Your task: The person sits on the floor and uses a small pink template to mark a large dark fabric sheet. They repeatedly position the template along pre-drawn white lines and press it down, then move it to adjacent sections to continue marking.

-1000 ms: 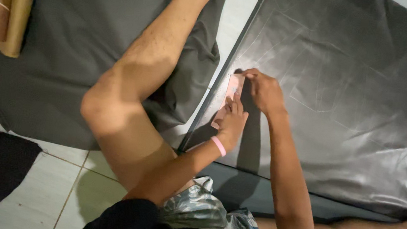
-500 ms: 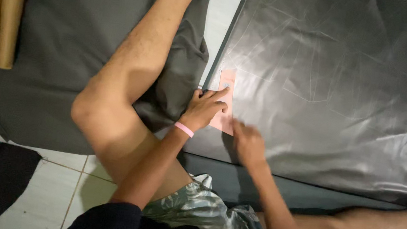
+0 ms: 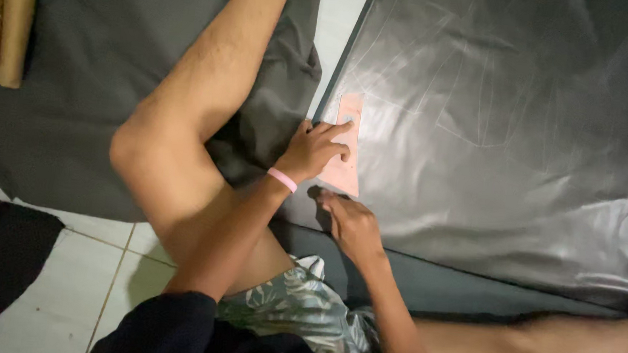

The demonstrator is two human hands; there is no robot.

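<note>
Hand (image 3: pixel 316 148) flat on pink template (image 3: pixel 345 145)

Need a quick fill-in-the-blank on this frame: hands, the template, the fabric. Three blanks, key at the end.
1. The left hand presses flat on a ____-coloured card template.
2. The template lies on shiny grey fabric marked with faint ____ lines.
3. The right hand rests just below the template; the left wrist wears a pink ____.

Missing words: pink; chalk; band
</note>
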